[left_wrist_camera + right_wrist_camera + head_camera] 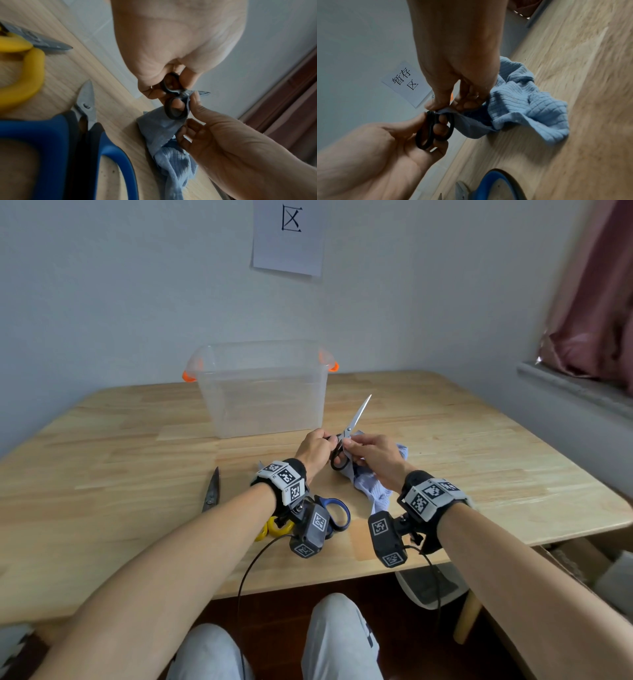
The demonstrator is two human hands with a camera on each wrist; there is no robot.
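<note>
Black-handled scissors with silver blades (346, 437) are up off the light wooden table (479, 457), held in the air just in front of the clear plastic storage bin with orange latches (263, 398). The blades look closed and point up and away from the person, leaning a bit to their right.

The left hand (313, 451) has a proper grip on the handles. From the right wrist view you can see its fingers (439, 128) poking through one black loop, curled snug around it. The right hand (371, 455) is pinching a corner of the ribbed light-blue cloth (371, 494) between thumb and fingertips, right up against the scissors near where handles meet blades. Cloth and scissors are touching there. The rest of the cloth hangs down and bunches on the table under the right wrist.

Other stuff on the table, closer to the person: blue-handled scissors (337, 510) and yellow-handled scissors (279, 527) lying side by side under the left wrist, and all-metal dark shears (212, 489) a little further to the left. There's a white paper sheet with printed characters (289, 237) on the wall above the bin.
</note>
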